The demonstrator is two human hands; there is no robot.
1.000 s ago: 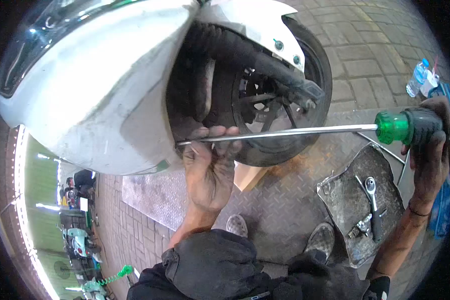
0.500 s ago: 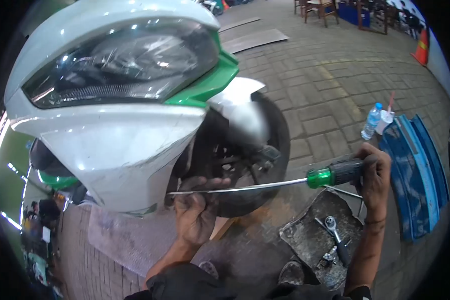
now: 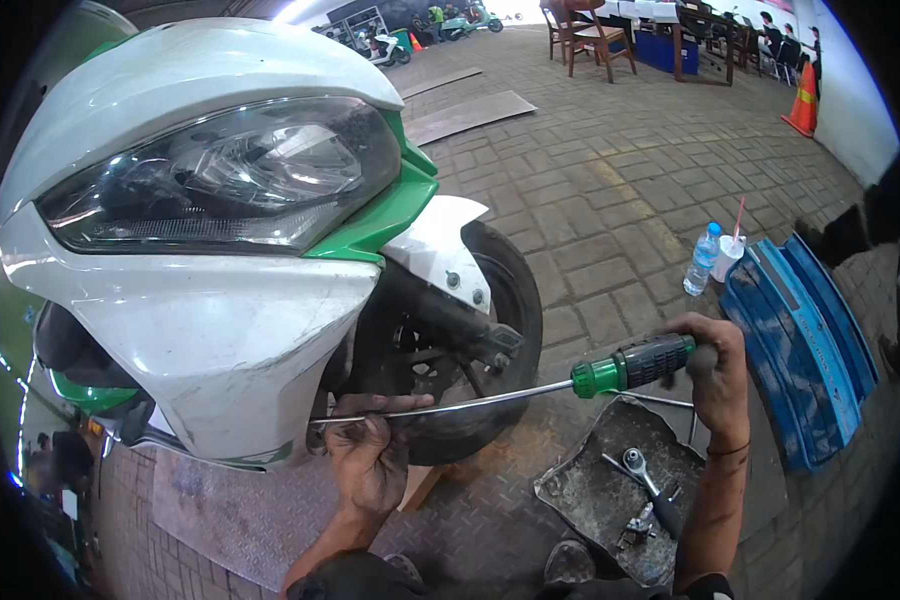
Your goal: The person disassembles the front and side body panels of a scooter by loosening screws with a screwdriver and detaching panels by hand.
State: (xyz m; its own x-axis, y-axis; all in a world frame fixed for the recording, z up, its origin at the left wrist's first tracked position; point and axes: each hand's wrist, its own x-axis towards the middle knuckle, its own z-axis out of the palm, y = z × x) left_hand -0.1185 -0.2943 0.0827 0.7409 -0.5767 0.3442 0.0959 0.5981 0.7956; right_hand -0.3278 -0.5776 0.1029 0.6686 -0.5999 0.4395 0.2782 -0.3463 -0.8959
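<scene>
A long screwdriver (image 3: pixel 635 365) with a green and black handle lies nearly level across the front of a white and green scooter (image 3: pixel 240 310). My right hand (image 3: pixel 718 385) grips the butt of its handle. Near the tip, my left hand (image 3: pixel 365 455) pinches the shaft between thumb and fingers, one finger stretched along it. The tip meets the lower rear edge of the white front fairing; what it sits in is hidden. Behind the shaft are the front wheel (image 3: pixel 530 310) and the white fender (image 3: pixel 435 250). Both hands look darkly smudged.
A worn tray (image 3: pixel 580 490) by my feet holds a ratchet wrench (image 3: pixel 650 485) and small metal parts. To the right stand a blue ribbed plastic panel (image 3: pixel 795 350), a water bottle (image 3: pixel 703 260) and a white cup (image 3: pixel 728 258). A person's dark-clothed leg (image 3: pixel 845 235) shows at the right edge.
My view has shifted, so the scooter and hands sit further left and lower. The screwdriver stays in both hands at the fairing edge. A person's leg has come into view at right.
</scene>
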